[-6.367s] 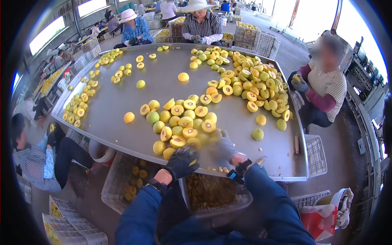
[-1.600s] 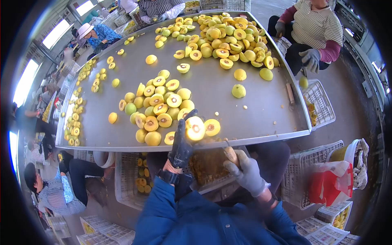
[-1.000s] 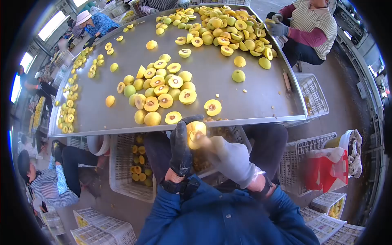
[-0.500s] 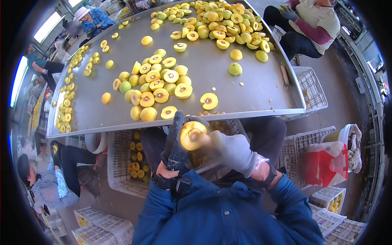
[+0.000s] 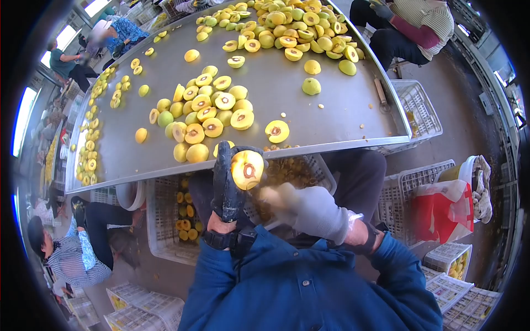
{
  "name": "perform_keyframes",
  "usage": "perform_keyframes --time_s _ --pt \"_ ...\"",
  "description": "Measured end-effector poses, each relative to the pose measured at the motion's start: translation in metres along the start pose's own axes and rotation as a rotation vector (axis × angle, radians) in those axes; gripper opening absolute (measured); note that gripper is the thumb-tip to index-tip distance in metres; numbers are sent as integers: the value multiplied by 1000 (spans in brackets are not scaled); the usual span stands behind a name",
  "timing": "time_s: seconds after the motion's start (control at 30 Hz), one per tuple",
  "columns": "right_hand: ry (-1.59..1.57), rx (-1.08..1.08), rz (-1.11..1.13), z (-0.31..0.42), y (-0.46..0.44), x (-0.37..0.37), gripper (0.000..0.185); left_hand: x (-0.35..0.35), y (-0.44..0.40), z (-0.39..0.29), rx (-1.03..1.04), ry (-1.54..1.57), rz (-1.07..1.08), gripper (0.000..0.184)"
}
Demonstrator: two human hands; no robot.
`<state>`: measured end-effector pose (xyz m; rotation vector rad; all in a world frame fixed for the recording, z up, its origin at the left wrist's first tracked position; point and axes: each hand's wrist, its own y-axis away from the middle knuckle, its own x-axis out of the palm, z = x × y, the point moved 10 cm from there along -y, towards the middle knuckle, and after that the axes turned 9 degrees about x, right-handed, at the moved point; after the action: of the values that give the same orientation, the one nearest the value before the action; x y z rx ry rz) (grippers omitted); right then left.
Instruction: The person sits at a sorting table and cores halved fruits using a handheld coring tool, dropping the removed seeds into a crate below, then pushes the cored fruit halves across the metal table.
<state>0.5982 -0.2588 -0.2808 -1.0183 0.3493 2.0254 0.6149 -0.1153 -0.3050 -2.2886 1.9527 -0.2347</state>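
Observation:
My left hand (image 5: 229,185), in a dark glove, is closed around a yellow peach half (image 5: 247,170), its cut face with a brown centre turned up. Close by on the right, my right hand (image 5: 314,212) in a pale grey glove is curled into a fist, apart from the fruit. A blurred, tan-coloured shape shows at its front; what it grips cannot be made out. Just beyond both hands, a cluster of peach halves (image 5: 207,113) lies on the metal table (image 5: 182,60). One separate half (image 5: 277,131) rests near the table's front edge.
A larger peach pile (image 5: 298,27) covers the far side. A wooden-handled tool (image 5: 381,91) lies at the table's right edge. Below me are a crate with peach halves (image 5: 165,243) and one with small brown pieces (image 5: 298,171). A red bag (image 5: 441,212) stands right; other people sit around.
My right hand has drawn back from the peach half, down and toward me. My left hand has shifted slightly left with the fruit, whose cut face is now uncovered.

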Motion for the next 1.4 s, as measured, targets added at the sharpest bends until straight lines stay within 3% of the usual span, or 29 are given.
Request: perform_keyframes --time_s 0.13,0.33,0.43,0.53,0.63,0.73,0.87,0.93,1.0,1.07,1.13,1.23,1.27,1.37,1.4 --pt "55 41 -208 6 -9 -23 25 3 -3 -14 51 -117 69 54" --pt "171 15 -199 3 -1 -8 24 13 -6 -9 71 -110 115 56" --pt "194 13 -200 5 -4 -11 25 -1 15 -3 121 -243 136 46" --pt "364 -128 -252 7 -3 2 25 -21 41 7 190 -404 144 38" --pt "286 -52 -160 -5 -12 10 26 -33 55 16 234 -515 162 32" --pt "203 -202 -137 -12 -4 26 28 -42 62 24 238 -576 202 31" --pt "212 -152 -15 -26 -6 38 37 -57 68 28 155 -652 316 41" --pt "176 -67 74 -32 -8 44 39 -72 75 49 -15 -339 218 47" --pt "37 -76 107 -36 -9 55 33 -97 92 106 -253 -30 131 52" --pt "-228 64 119 -39 -14 51 28 -83 84 75 -134 -157 135 45" --pt "-621 350 99 -46 -10 51 22 -53 65 32 -2 -195 40 39" --pt "-1102 500 207 -41 -2 89 29 9 19 -27 173 -122 -265 39" --pt "-1131 451 181 -35 0 88 31 6 17 -19 171 -130 -241 41" --pt "-281 233 -5 -27 -1 54 30 -3 11 -1 160 -113 -202 46" --pt "-289 210 -27 -29 -3 54 29 -3 9 -1 146 -86 -217 47"
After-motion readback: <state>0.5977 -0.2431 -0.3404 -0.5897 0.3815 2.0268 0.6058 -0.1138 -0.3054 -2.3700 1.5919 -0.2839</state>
